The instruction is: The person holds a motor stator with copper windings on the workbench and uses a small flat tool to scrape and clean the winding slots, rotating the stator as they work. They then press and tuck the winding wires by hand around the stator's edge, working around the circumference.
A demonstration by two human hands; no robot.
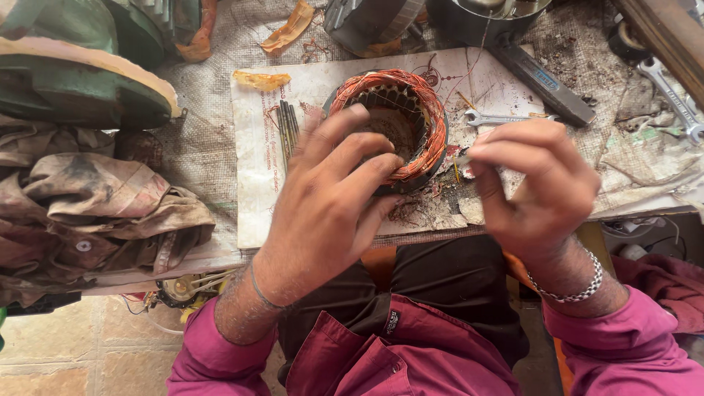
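Observation:
A round motor stator (pixel 411 103) with copper wire coils around its rim sits on a stained white sheet (pixel 257 183) on the workbench. My left hand (pixel 330 198) rests on the stator's near-left edge, fingers spread over the coils. Just right of the stator, my right hand (pixel 535 183) pinches a small thin piece between thumb and fingertips; what the piece is cannot be made out.
A small spanner (pixel 499 117) and a dark flat file (pixel 546 84) lie right of the stator. Thin rods (pixel 287 126) lie to its left. Dirty rags (pixel 95 213) and a green motor housing (pixel 73 66) fill the left side. Another spanner (pixel 671 95) lies far right.

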